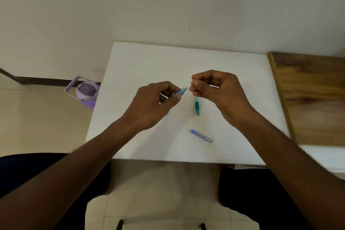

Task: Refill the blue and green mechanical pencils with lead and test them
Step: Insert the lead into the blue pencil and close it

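Pencil axis relative to the two hands, seen from the head view. The blue pencil (181, 91) was gripped in the left hand (155, 104), thumb and curled fingers (176, 97) closed round its barrel; its long axis ran up and to the right, and its exposed end pointed at the right hand (218, 91), just short of touching. The right fingers (194, 87) were curled into a pinch facing that end; whether they held a lead or a cap could not be told, the thing being too small to see. The right hand was therefore the nearer to the open end, and any insertion would probably have run along the barrel's axis. The green pencil (197, 106) lay on the bench (242, 73) below the right fingers, lengthwise toward the person. The lead case (201, 135) lay nearer the person, apart from both hands.
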Tool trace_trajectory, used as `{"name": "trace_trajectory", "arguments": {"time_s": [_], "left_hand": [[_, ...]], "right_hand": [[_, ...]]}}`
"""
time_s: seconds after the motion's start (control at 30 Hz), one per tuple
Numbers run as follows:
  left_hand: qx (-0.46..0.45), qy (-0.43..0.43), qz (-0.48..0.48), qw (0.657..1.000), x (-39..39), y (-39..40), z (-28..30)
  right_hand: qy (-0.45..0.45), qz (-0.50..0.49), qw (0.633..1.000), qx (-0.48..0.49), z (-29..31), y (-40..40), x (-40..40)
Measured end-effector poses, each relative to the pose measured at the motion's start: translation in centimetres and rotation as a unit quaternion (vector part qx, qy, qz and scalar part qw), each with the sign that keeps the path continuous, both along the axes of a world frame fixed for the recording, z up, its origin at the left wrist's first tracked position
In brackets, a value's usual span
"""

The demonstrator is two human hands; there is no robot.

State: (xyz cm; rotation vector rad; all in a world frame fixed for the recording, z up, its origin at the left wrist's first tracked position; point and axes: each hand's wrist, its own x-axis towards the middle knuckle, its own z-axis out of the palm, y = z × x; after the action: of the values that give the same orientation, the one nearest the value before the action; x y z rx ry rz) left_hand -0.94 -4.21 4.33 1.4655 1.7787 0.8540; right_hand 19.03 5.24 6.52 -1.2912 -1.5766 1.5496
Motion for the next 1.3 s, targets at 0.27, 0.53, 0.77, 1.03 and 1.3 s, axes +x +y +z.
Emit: {"name": "trace_trajectory", "arguments": {"time_s": [0.27,0.53,0.77,1.03,1.3], "left_hand": [[0.031,-0.002,0.002,1.000,0.3,0.3,-0.2],[0.035,0.001,-0.005,0.999,0.2,0.3,-0.4],[0.046,0.005,-0.011,0.999,0.4,0.2,-0.5],[0.073,-0.016,0.000,0.997,0.6,0.5,-0.4],[0.071,-0.036,0.025,0.997,1.3,0.8,-0.8]], "right_hand": [[0.009,0.005,1.000,-0.017,0.0,-0.5,-0.1],[0.028,0.004,0.999,-0.033,-0.1,-0.9,-0.4],[0.016,0.018,1.000,-0.016,-0.3,-0.9,-0.3],[0.022,0.053,0.998,-0.006,-0.4,-0.1,0.6],[0.047,0.059,0.995,-0.062,-0.3,0.2,0.6]]}}
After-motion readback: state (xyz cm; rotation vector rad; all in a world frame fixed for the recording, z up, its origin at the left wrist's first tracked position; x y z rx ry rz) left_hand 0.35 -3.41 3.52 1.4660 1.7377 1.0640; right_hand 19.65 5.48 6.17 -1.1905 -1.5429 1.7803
